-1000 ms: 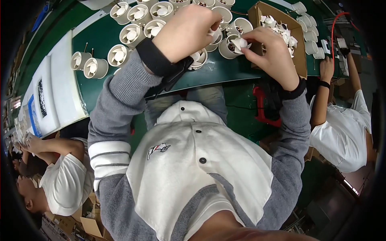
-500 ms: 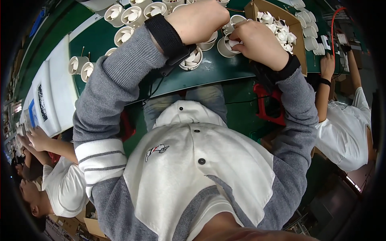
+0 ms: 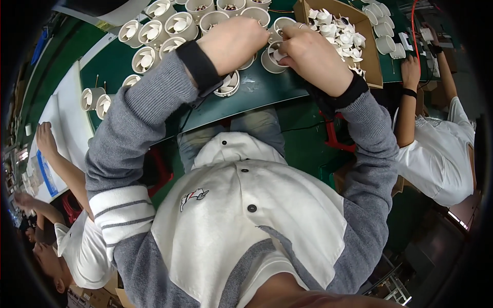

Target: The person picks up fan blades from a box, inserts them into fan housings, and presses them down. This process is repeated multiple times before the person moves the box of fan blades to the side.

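Observation:
My right hand is closed, thumb and fingertips pinching a white fan impeller at the mouth of a round white housing. The housing sits tilted near the front edge of the green table. Just left of it is my left hand, its fingers curled together; the back of the hand hides the fingertips and anything in them. Under my left wrist stands another housing with an impeller inside. Behind my right fingers is a further white housing.
A cardboard box of loose white impellers stands right of my hands. Several housings with impellers fill the table's left side. More housings stand beyond the box. Co-workers sit on both sides; a red cable hangs at right.
The whole view has shifted slightly. My left hand has come a little nearer the housing at my right hand, which keeps its pinch. The co-worker at left has raised a hand.

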The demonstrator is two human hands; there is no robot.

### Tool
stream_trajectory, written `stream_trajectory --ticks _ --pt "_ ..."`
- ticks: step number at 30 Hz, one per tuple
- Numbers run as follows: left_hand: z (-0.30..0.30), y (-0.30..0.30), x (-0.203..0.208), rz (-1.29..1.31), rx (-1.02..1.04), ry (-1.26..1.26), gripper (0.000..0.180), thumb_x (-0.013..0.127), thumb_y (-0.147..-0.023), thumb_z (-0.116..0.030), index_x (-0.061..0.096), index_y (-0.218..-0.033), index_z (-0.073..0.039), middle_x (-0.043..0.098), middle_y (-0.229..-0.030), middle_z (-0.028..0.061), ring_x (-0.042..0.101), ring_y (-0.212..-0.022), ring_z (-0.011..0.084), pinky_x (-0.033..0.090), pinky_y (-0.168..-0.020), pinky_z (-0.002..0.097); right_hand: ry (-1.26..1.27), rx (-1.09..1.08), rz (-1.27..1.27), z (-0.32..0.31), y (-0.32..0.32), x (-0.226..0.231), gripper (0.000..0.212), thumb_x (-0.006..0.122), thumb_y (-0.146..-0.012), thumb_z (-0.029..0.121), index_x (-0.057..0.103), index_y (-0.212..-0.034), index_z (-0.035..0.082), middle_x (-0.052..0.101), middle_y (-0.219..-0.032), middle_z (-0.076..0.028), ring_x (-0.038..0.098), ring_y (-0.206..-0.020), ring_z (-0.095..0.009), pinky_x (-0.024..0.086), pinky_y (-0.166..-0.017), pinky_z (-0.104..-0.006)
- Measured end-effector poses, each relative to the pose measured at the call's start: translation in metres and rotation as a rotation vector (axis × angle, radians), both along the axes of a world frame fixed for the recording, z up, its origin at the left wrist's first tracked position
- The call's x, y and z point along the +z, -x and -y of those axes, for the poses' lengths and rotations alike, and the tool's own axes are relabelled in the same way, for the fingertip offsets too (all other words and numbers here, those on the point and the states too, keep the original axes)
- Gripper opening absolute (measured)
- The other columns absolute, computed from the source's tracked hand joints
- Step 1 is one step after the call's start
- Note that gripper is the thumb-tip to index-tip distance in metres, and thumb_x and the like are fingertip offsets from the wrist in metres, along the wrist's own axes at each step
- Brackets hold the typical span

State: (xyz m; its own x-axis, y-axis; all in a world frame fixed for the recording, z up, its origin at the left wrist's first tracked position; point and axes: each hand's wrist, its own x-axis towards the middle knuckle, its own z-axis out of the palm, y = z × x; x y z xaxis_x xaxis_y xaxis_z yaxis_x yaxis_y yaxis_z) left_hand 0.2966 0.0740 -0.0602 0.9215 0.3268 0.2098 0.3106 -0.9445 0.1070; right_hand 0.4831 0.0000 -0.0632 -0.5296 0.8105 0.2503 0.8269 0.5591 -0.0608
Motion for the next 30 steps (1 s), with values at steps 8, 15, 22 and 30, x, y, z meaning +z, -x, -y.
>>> stream_trajectory --ticks 8,15,22,30 --pt "0.002 -0.021 0.035 -0.009 -0.09 -0.045 0.014 0.066 -0.072 -0.004 0.063 -0.083 0.003 0.062 -0.083 0.0147 0.063 -0.081 0.0246 0.052 -0.065 0.0325 0.18 -0.325 -0.034 0.005 -0.145 0.028 0.02 0.067 -0.077 0.008 0.065 -0.094 0.0 0.059 -0.082 -0.012 0.059 -0.069 -0.024 0.048 -0.062 -0.0326" --pt "-0.021 -0.165 0.01 0.21 -0.241 0.005 0.009 0.057 -0.07 -0.008 0.064 -0.07 -0.002 0.062 -0.07 0.0198 0.063 -0.071 0.0348 0.051 -0.064 0.0405 0.253 -0.246 0.07 -0.031 -0.182 -0.016 0.029 0.074 -0.069 0.012 0.063 -0.094 0.002 0.062 -0.08 -0.011 0.06 -0.068 -0.025 0.049 -0.063 -0.0334" --pt "-0.043 -0.211 -0.021 -0.013 -0.244 0.031 0.015 0.056 -0.075 -0.014 0.067 -0.076 -0.004 0.065 -0.078 0.0198 0.064 -0.076 0.0345 0.051 -0.069 0.0416 0.364 -0.446 0.012 -0.02 -0.179 -0.014 0.031 0.075 -0.067 0.017 0.063 -0.093 0.004 0.063 -0.076 -0.012 0.061 -0.07 -0.025 0.049 -0.065 -0.0335" --pt "-0.04 -0.228 -0.018 -0.127 -0.175 -0.007 0.014 0.057 -0.074 -0.015 0.067 -0.078 -0.006 0.065 -0.08 0.0194 0.064 -0.078 0.0347 0.051 -0.071 0.0421 0.323 -0.46 0.078 -0.007 -0.181 -0.003 0.032 0.073 -0.071 0.02 0.062 -0.097 0.004 0.062 -0.075 -0.011 0.061 -0.069 -0.023 0.049 -0.064 -0.0326"
